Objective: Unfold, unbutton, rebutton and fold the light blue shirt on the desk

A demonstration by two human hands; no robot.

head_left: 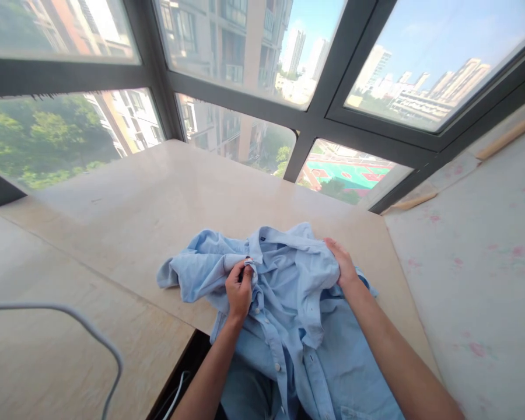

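A light blue button-up shirt (284,286) lies rumpled on the stone sill, its lower part hanging over the front edge toward my lap. The collar faces the window, and the front is unbuttoned, with white buttons along one edge. My left hand (240,286) pinches the shirt's button edge just below the collar, thumb against fingers. On the other side, my right hand (342,262) is wrapped around the shirt's shoulder area, its fingers mostly hidden behind the cloth.
The pale stone sill (126,198) reaches back to dark-framed windows (240,96). A flowered wall (472,280) rises close on my right. At the left, a grey cable (91,329) loops over the sill; a dark gap (192,356) opens below its front edge.
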